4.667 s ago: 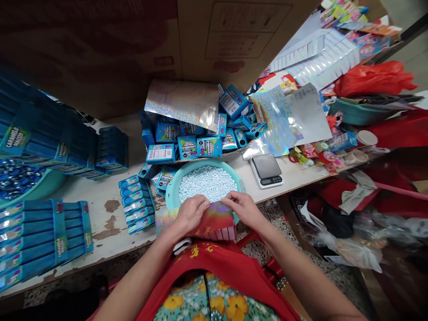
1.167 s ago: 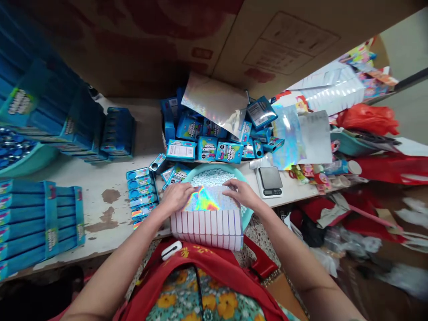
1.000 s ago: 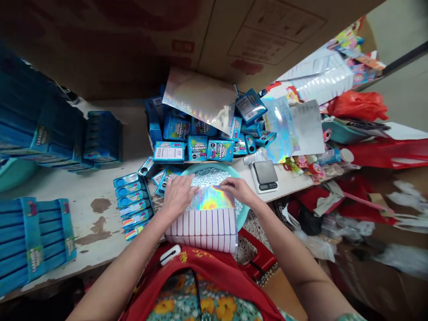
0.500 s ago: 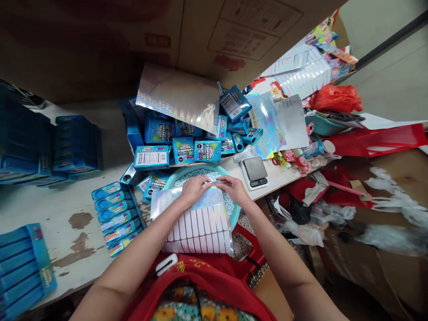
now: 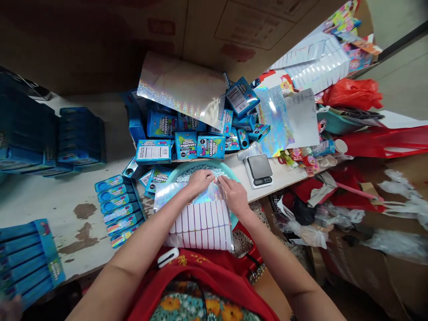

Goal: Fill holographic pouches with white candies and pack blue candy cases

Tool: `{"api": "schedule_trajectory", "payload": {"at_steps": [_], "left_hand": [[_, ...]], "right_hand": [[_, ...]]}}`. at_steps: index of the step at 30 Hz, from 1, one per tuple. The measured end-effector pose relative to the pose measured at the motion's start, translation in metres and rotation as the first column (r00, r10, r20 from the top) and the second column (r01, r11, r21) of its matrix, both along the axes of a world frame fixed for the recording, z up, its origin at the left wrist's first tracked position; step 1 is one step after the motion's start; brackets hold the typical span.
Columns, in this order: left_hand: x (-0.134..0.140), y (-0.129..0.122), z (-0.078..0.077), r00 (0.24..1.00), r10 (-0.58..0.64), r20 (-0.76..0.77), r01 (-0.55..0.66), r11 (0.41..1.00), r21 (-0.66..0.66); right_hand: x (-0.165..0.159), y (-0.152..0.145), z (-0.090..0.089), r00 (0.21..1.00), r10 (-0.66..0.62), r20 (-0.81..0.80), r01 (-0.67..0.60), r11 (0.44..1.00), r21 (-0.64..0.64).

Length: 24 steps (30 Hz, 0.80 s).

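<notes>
My left hand (image 5: 200, 181) is closed, its thumb and fingertips pinched above the top edge of a shiny sticker sheet (image 5: 200, 223). My right hand (image 5: 233, 192) faces it, fingers bent and bunched together, almost touching the left fingertips. Whatever sits between the fingers is too small or hidden to make out. The holographic sheet carries rows of long white labels and lies over a light green basin (image 5: 229, 170). Small pale blue candies (image 5: 190, 173) fill the basin behind my hands.
Blue candy boxes (image 5: 185, 145) are heaped behind the basin, under a holographic sheet (image 5: 182, 89). A small scale (image 5: 260, 168) stands to the right. At left are a row of blue packs (image 5: 115, 205) and stacked packs (image 5: 80, 133). A blurred hand of another person (image 5: 11, 307) shows at lower left.
My right hand has turned and lowered, its fingers now bent down toward the left fingertips. A small colourful strip between my hands no longer shows. The view has shifted slightly.
</notes>
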State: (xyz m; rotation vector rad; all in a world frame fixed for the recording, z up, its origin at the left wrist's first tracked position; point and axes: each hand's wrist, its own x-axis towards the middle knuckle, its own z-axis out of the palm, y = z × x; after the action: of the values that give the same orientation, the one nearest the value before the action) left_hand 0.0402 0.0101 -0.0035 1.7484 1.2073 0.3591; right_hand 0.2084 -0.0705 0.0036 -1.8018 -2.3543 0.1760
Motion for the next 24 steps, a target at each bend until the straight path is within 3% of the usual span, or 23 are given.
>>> {"api": "schedule_trajectory", "payload": {"at_steps": [3,7,10,13,15,17,20,22,24], "left_hand": [[0.0,-0.001,0.001,0.999,-0.004,-0.039,0.004,1.0,0.005],[0.004,-0.002,0.003,0.987,-0.013,-0.158,0.026,0.996,0.084],[0.011,0.002,-0.001,0.971,-0.013,-0.238,0.055,0.984,0.171],[0.013,0.007,0.002,0.965,0.009,-0.264,0.037,0.985,0.169],[0.007,0.004,0.013,0.984,0.055,-0.167,-0.025,0.984,0.176],[-0.007,-0.009,0.031,0.991,0.083,0.105,-0.096,0.987,0.129],[-0.036,-0.044,0.058,0.867,0.133,0.48,-0.098,0.99,-0.097],[-0.062,-0.068,0.069,0.836,0.229,0.5,-0.118,0.963,-0.244],[-0.096,-0.09,0.073,0.843,0.334,0.422,-0.214,0.927,-0.306]], "right_hand": [[-0.001,-0.001,0.001,0.999,0.002,-0.032,-0.002,1.0,0.017],[-0.002,-0.003,0.017,0.966,-0.072,-0.248,0.078,0.997,0.014],[-0.004,-0.005,0.046,0.855,-0.201,-0.478,0.222,0.975,-0.013],[-0.009,-0.006,0.075,0.661,-0.35,-0.664,0.378,0.919,-0.109],[-0.014,-0.006,0.089,0.538,-0.406,-0.739,0.391,0.897,-0.208],[-0.023,-0.006,0.095,0.453,-0.426,-0.783,0.344,0.894,-0.287],[-0.047,-0.006,0.096,0.394,-0.404,-0.826,0.275,0.909,-0.313],[-0.073,-0.008,0.092,0.371,-0.385,-0.845,0.256,0.917,-0.306],[-0.107,-0.012,0.085,0.367,-0.38,-0.849,0.225,0.922,-0.315]]}}
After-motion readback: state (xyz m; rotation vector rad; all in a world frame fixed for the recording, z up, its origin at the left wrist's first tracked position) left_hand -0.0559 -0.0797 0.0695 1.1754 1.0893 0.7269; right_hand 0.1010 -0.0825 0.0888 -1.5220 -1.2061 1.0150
